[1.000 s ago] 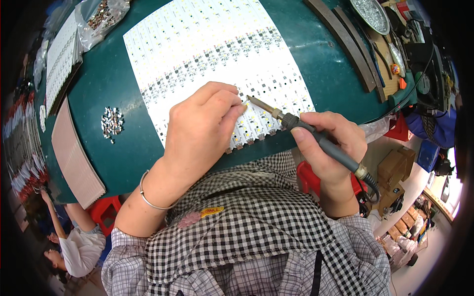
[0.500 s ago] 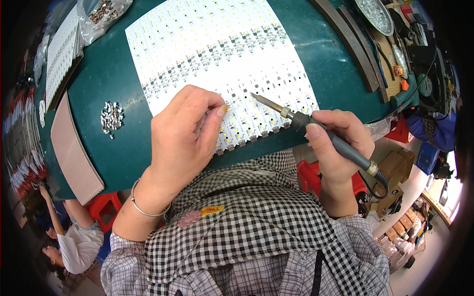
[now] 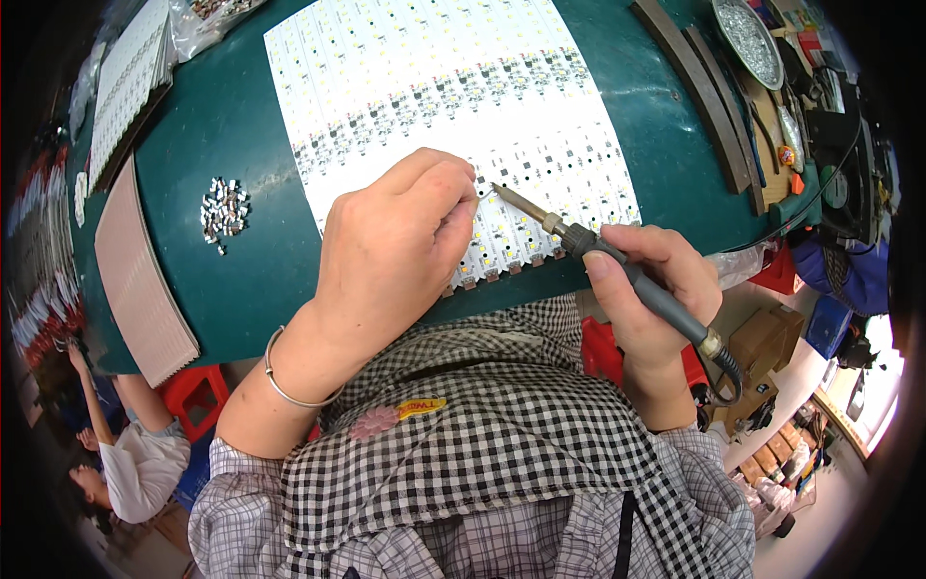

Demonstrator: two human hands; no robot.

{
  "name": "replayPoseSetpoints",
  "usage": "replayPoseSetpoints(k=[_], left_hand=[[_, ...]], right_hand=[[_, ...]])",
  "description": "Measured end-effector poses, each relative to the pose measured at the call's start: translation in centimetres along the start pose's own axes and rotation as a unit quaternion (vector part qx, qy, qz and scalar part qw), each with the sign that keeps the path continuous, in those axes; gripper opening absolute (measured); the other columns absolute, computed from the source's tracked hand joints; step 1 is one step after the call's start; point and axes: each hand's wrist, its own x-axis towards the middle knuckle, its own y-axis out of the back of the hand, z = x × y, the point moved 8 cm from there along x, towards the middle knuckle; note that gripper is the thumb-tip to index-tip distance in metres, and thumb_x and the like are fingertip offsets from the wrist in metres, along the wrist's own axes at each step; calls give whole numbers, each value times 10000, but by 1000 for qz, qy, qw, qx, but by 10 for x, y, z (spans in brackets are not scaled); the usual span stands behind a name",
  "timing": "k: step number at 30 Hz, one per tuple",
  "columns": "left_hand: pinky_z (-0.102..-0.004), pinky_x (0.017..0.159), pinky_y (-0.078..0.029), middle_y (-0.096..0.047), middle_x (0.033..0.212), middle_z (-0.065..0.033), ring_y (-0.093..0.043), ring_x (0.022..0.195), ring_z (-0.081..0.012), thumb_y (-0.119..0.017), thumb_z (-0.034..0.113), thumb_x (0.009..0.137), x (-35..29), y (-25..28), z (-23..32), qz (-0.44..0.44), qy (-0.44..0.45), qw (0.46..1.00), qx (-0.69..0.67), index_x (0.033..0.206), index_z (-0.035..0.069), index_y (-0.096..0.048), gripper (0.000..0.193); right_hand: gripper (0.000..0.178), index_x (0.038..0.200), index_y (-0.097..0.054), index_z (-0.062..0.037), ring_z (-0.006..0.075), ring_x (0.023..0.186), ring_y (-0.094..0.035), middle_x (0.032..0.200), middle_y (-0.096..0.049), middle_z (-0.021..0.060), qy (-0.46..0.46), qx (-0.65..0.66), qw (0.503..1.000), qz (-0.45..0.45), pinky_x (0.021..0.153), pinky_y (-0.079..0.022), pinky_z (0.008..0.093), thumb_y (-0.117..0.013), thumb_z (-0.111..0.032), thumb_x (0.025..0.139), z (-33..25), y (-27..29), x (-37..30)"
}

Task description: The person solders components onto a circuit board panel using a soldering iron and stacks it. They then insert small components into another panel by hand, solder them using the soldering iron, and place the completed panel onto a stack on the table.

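Observation:
My right hand [image 3: 661, 294] grips a soldering iron [image 3: 582, 239] by its grey handle, with the metal tip pointing up and left over the white LED circuit boards [image 3: 439, 118]. My left hand [image 3: 400, 232] is closed, thumb and fingertips pinched together over the same boards. A thin silvery piece of solder wire [image 3: 487, 194] sticks out from this pinch and reaches close to the iron's tip. Whether the tip touches the board cannot be told. The boards lie side by side as one sheet, dotted with small yellow and black parts; my left hand hides part of the lower left.
Small metal-and-white components [image 3: 225, 209] lie heaped on the green table [image 3: 260, 289]. Left of them are a pinkish board stack [image 3: 145, 275] and a white board stack [image 3: 130, 77]. Dark bars [image 3: 694, 96] and a dish of clear bits [image 3: 749, 43] sit far right. Another person [image 3: 145, 463] sits lower left.
My left hand has moved right and slightly up, bringing the solder wire close to the iron's tip. The right hand keeps its hold on the iron. The view has shifted slightly.

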Motion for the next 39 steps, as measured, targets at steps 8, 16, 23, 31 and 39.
replayPoseSetpoints(k=[8, 16, 23, 31, 39], left_hand=[[-239, 487, -436, -680, 861, -78, -554, 555, -118, -695, -45, 781, 1, -2, 0, 24, -29, 999, 11, 802, -8, -628, 80], [-235, 488, -426, -670, 826, -75, -546, 556, -111, -727, -46, 762, -5, 10, 3, 58, -32, 998, -5, 826, -1, -679, 91], [-233, 464, -391, -611, 673, -54, -522, 522, -107, -769, -20, 729, -21, 24, -9, 74, 18, 997, -20, 794, 15, -669, 124], [-194, 469, -367, -675, 838, -60, -460, 548, -40, -708, -61, 777, -18, 17, -5, 72, 8, 997, -18, 775, -4, -607, 115], [-218, 487, -439, -689, 909, -85, -554, 568, -79, -713, -48, 778, -17, 10, -7, 57, -11, 998, -10, 803, -7, -631, 95]], right_hand=[[228, 907, -673, 17, 133, 590, -650, 715, -690, 112, 52, -50, 997, -30, 515, -479, 236, -817, -80, 759, -14, -7, 2], [222, 933, -683, 29, 83, 582, -596, 724, -682, 80, 20, 29, 998, 61, 519, -439, 203, -797, -34, 754, 2, 5, -7], [229, 956, -690, 24, 34, 561, -513, 731, -667, 37, 1, 89, 993, 75, 512, -365, 169, -788, -24, 755, 10, 10, -7], [212, 918, -698, 2, 82, 572, -620, 732, -706, 80, 22, 23, 999, 11, 488, -424, 199, -805, -72, 751, -4, -9, -4], [212, 926, -690, 8, 115, 599, -653, 742, -708, 101, -23, 23, 999, -16, 531, -482, 218, -801, -67, 761, -1, -15, -5]])
